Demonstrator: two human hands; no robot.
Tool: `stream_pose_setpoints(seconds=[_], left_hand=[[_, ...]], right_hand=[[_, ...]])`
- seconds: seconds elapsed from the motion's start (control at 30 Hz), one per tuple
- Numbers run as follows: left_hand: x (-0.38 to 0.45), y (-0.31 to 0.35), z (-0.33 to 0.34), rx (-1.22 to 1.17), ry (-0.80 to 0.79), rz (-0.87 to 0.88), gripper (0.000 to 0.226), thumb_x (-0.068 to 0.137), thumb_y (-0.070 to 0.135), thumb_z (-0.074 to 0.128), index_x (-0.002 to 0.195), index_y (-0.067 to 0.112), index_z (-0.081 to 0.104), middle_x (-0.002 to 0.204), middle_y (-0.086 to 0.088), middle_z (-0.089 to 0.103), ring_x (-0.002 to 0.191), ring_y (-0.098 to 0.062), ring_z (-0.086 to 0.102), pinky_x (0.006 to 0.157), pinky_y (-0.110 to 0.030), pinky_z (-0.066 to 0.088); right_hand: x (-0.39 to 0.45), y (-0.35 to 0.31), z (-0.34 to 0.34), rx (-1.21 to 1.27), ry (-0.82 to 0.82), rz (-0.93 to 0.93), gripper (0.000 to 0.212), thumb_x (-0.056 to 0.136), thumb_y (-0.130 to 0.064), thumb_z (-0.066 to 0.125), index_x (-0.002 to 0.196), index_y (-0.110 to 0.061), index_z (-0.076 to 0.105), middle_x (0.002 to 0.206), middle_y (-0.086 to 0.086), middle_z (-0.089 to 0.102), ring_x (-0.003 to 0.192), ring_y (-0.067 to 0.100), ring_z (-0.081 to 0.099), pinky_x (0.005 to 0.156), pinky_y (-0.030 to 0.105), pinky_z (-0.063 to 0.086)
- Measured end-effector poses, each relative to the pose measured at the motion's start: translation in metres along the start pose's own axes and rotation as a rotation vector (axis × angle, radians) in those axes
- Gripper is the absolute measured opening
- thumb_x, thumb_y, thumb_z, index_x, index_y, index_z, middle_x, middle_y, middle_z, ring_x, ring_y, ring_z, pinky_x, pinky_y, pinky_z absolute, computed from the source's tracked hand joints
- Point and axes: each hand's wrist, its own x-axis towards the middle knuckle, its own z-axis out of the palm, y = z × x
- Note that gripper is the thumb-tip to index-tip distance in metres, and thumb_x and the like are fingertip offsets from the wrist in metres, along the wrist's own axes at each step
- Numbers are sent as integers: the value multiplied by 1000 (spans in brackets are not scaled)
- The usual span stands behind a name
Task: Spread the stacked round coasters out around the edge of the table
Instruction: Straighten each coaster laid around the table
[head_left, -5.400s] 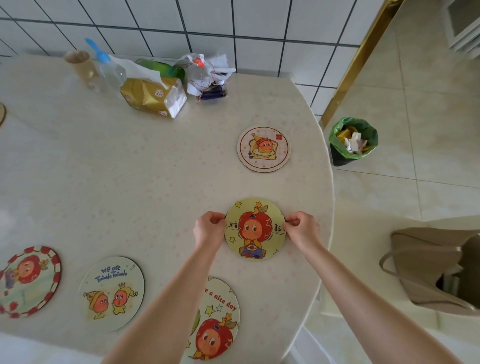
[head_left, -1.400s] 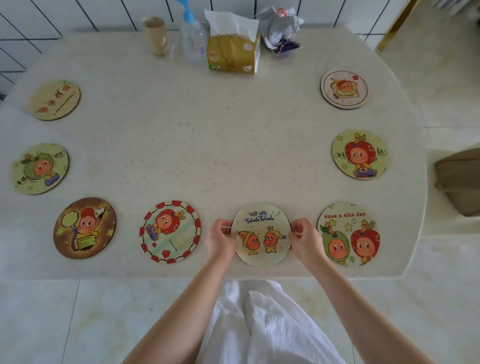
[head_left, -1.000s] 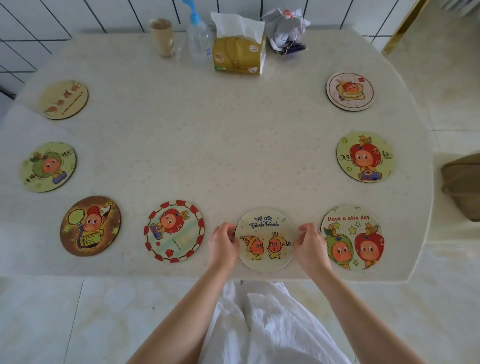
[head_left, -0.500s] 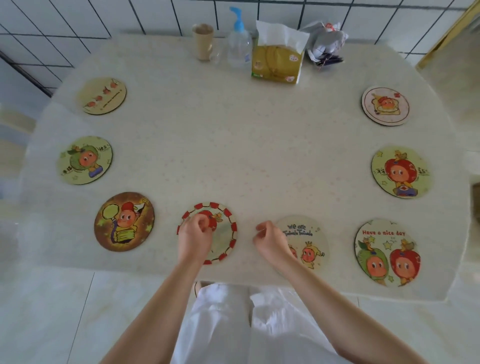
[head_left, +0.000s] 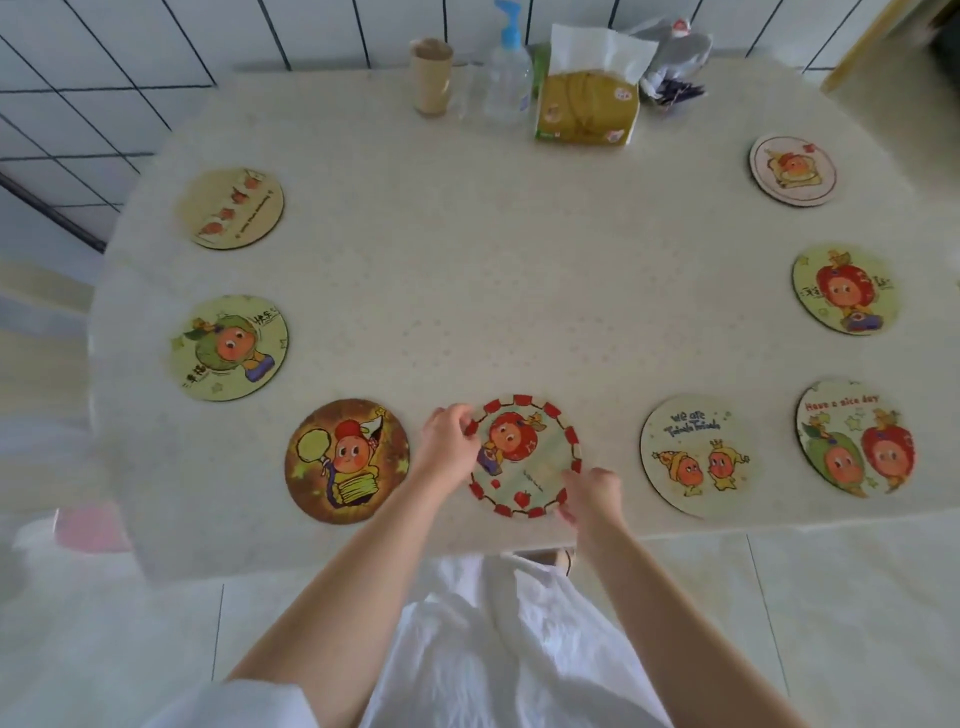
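Several round cartoon coasters lie flat around the rim of the cream table (head_left: 493, 291). The red-checkered coaster (head_left: 527, 460) sits at the near edge. My left hand (head_left: 447, 441) pinches its left rim and my right hand (head_left: 592, 491) pinches its lower right rim. To its left lies a brown coaster (head_left: 347, 460), to its right the "we are" coaster (head_left: 696, 457) and the "Have a nice day" coaster (head_left: 854, 439). Along the left side lie a green coaster (head_left: 229, 354) and a tan coaster (head_left: 231, 208). On the right side are a yellow-green coaster (head_left: 844, 288) and a white toast coaster (head_left: 792, 170).
At the table's far edge stand a brown cup (head_left: 432, 78), a clear pump bottle (head_left: 506, 73), a yellow tissue pack (head_left: 589, 98) and a crumpled bag (head_left: 672, 57). A tiled wall rises behind. My white clothing (head_left: 498, 649) is below the near edge.
Both hands left the "we are" coaster and shifted left onto the red-checkered coaster. The view has moved left too.
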Motion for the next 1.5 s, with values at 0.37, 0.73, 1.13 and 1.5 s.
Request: stream_pose_setpoints(seconds=[0.37,0.73,1.13,1.5], left_hand=[[-6,-34,-21,-153,-39,-108,20,89,15,62,109,18,57,92,6,59,79,-6,56,60,-20,47],[-37,-37,-5,-287,-14,-234,16,88,5,59,101,15,55,91,-1,64,74,-17,63,66,-39,59],[-46,-38,-11,-193,63,-246,17,92,7,46,97,19,57,88,2,64,76,-11,59,57,-21,50],[-50,-100,-81,-127,350,-270,23,88,0,50,99,14,64,104,4,61,91,-18,57,70,-28,46]], right_hand=[[-12,-1,17,-159,30,-219,26,91,-6,44,86,-22,64,82,6,68,86,34,68,80,53,58],[4,-35,4,-446,-12,-422,23,91,-9,47,100,-18,66,84,3,66,72,23,62,65,36,54],[11,-30,0,-697,39,-632,32,90,-4,50,120,-9,59,117,8,57,102,26,60,80,30,44],[-31,-43,88,-670,-199,-697,27,94,-10,45,115,-16,61,107,-1,62,89,11,59,63,17,45]])
